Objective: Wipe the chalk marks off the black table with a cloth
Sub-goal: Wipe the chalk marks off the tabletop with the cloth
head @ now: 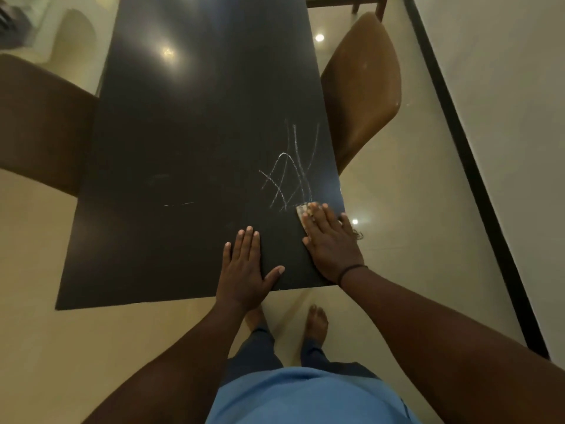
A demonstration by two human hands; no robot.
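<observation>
Right hand (331,243) flat on the cloth (304,213), fingers straight, pressing it to the black counter (189,133) near the right edge; no curled grip. Cloth mostly hidden under the fingers, its far end touching the near end of the chalk marks (292,172). Faint short chalk line (179,204) further left. Left hand (244,267) flat on the counter, fingers straight, holding nothing. Brown chair (363,87) just beside the right edge.

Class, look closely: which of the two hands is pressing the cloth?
The right hand, beside the chalk marks; the left hand lies flat on bare table.
</observation>
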